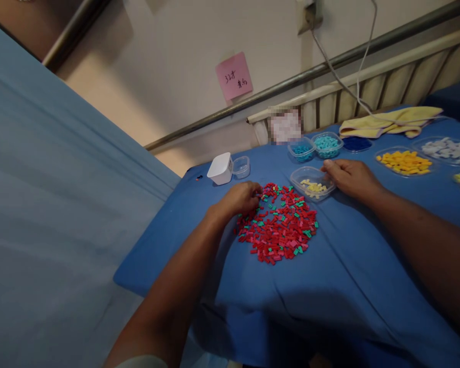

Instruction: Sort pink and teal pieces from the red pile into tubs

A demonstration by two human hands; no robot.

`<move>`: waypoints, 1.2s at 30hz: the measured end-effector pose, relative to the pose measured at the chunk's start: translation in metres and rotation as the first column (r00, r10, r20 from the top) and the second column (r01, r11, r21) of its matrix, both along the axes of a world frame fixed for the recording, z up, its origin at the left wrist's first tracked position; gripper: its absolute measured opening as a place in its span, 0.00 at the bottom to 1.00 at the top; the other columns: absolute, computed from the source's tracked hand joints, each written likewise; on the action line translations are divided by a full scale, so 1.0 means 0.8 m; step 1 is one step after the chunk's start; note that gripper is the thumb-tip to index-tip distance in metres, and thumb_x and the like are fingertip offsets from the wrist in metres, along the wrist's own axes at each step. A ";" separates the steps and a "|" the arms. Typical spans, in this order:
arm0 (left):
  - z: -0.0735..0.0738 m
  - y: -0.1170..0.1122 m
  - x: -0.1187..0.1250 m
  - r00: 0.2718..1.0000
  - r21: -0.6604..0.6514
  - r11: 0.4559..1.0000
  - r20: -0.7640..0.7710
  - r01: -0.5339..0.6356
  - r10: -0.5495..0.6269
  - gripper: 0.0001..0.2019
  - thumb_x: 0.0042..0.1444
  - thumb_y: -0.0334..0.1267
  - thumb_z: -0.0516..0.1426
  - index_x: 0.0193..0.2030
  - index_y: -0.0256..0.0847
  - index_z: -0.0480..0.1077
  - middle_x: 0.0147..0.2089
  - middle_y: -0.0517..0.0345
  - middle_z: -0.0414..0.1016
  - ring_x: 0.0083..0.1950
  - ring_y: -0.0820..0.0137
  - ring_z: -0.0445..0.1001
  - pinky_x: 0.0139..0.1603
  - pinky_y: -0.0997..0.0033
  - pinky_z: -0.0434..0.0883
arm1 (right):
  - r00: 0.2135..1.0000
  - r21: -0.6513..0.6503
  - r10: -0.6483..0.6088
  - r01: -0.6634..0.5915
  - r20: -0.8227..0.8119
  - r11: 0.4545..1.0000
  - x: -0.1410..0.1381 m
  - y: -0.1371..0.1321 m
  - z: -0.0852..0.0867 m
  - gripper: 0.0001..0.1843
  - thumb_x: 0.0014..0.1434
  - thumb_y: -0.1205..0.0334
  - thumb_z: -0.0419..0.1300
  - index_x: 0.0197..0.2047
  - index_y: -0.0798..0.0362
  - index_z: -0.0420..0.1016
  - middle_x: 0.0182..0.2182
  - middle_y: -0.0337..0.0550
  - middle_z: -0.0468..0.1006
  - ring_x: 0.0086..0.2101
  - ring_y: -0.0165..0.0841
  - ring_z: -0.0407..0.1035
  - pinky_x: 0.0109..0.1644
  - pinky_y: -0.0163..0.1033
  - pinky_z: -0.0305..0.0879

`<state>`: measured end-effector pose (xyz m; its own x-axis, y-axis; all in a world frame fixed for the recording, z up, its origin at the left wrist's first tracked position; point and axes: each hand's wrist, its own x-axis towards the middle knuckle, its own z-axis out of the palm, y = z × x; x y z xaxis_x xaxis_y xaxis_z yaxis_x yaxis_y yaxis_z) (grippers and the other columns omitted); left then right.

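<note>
A flat pile of small red pieces [281, 227] mixed with a few green and yellow ones lies on the blue cloth [329, 286]. My left hand [239, 199] rests at the pile's upper left edge, fingers curled in a pinch over the pieces; what it grips is too small to see. My right hand [348, 176] lies on the cloth with its fingers against the right rim of a clear tub [311, 182] holding pale yellow pieces.
A white tub [220, 168] and an empty clear tub [241, 166] stand at the back left. Tubs of teal [327, 145], blue [302, 150], orange [404, 162] and white pieces [448, 150] line the back right. A yellow towel [391, 122] and a cable lie behind.
</note>
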<state>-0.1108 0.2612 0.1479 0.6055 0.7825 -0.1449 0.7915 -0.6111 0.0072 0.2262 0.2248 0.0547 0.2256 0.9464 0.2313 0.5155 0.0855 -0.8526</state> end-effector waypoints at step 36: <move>-0.004 0.005 0.002 0.993 -0.124 0.988 0.063 -0.094 0.102 0.07 0.59 0.31 0.62 0.44 0.38 0.79 0.38 0.59 0.81 0.36 0.69 0.75 0.36 0.71 0.64 | 0.999 -0.009 0.045 -0.045 0.018 0.999 0.001 0.006 -0.003 0.27 0.75 0.42 0.53 0.44 0.50 0.87 0.37 0.48 0.89 0.40 0.45 0.81 0.44 0.45 0.72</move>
